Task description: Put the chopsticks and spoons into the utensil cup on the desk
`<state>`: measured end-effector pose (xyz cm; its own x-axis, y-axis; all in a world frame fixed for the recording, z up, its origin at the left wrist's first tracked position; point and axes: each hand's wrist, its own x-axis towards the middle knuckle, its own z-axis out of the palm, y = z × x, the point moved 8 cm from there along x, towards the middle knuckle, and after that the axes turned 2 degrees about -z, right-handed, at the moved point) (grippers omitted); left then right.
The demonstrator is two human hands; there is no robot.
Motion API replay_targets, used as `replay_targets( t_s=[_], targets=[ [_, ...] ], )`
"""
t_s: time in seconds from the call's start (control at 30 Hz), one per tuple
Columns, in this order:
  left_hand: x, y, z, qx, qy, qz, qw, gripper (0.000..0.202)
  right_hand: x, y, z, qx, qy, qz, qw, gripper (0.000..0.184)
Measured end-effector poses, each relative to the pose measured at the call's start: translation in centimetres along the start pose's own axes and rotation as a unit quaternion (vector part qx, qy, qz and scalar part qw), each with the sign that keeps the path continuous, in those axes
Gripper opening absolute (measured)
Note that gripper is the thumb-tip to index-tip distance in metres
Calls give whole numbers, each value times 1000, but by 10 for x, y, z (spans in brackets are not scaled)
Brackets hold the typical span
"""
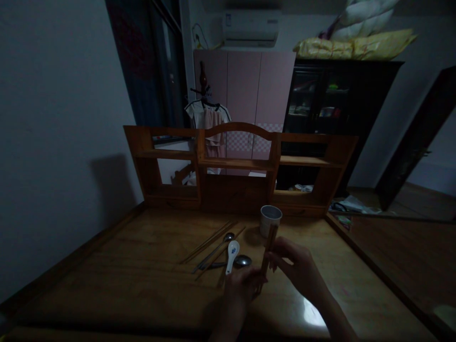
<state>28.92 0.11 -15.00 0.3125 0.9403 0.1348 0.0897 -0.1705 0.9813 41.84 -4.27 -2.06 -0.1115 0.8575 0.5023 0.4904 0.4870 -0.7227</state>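
Observation:
A small bundle of wooden chopsticks (271,237) stands nearly upright between my hands, leaning a little to the right. My left hand (242,285) is closed around its lower part, and my right hand (294,259) pinches it higher up. Just behind the bundle's top is a light metal-looking cup (267,222). Left of my hands lie a white ceramic spoon (232,251) with a blue mark, a metal spoon (243,261) and another metal spoon (229,236). Several loose chopsticks (208,242) lie among and beyond the spoons.
The wooden desk (117,266) has a raised shelf unit (235,164) along its back edge. A wall (64,142) borders the left side. Behind are a pink wardrobe (244,90) and a dark cabinet (342,99). The light is dim.

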Motion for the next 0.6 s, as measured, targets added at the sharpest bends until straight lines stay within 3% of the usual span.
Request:
replay_targets(
  t_s=[0.23,0.47,0.6],
  targets=[
    [-11,-14,6,-112,19,-111,987,31,2,-10,3,-16,-22,-24,999,12],
    [-14,-2,4,-145,25,-77,986,27,-1,-16,7,-26,-44,-23,998,5],
    [-8,-8,4,-132,21,-53,990,25,-2,-16,9,-39,-40,-23,998,5]
  ],
)
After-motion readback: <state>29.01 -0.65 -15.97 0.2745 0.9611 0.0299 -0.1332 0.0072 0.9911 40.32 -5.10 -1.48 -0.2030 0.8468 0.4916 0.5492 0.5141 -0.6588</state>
